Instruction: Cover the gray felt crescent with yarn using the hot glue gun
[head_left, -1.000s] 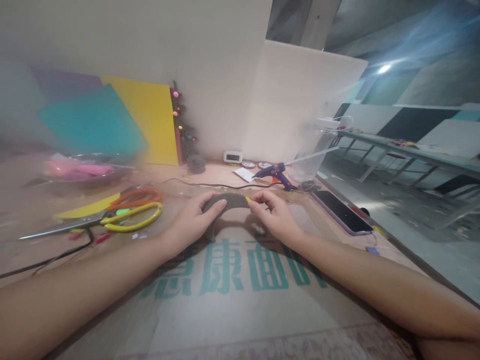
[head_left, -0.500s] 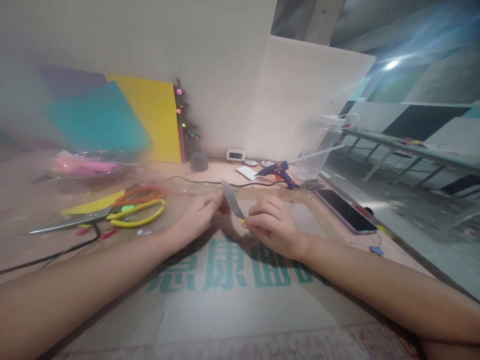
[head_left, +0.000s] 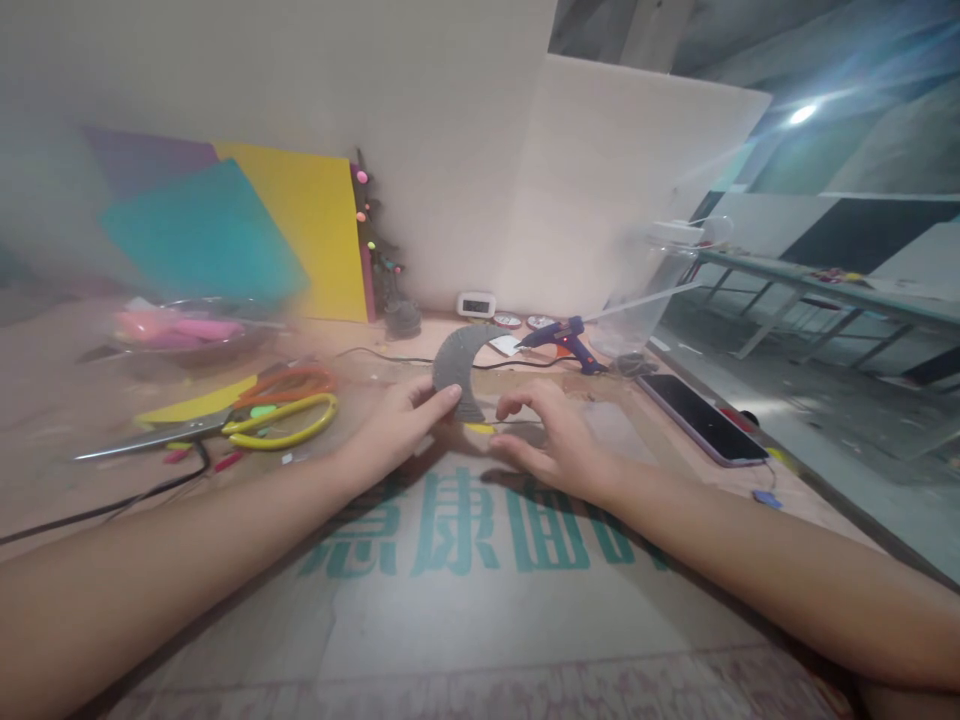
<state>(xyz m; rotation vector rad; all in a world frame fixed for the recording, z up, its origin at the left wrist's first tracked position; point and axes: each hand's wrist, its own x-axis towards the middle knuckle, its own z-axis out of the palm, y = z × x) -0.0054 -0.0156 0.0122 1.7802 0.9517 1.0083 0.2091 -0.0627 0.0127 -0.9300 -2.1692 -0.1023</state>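
A grey crescent-moon shape (head_left: 452,372) is pinched between the thumb and fingers of my left hand (head_left: 411,420), its curved face turned toward me. My right hand (head_left: 551,440) is just right of the crescent's lower tip, thumb and fingers apart in a loose C. A small yellow strip (head_left: 481,428) shows below that tip; whether it is fixed to the crescent I cannot tell. Between the tip and my right fingers runs a thin dark line, too fine to name. Under both hands lies a pale sheet printed with large green characters (head_left: 454,525).
Scissors (head_left: 281,425) with orange and yellow handles lie at left, near small foam scraps and a bowl of pink pieces (head_left: 199,330). A blue glue gun (head_left: 559,340) with its cord stands behind. A phone (head_left: 701,420) lies at right. A small digital clock (head_left: 476,304) sits against the wall.
The crescent has turned from nearly edge-on to face me, held in my left hand. My right fingers have come off its lower end and spread apart.
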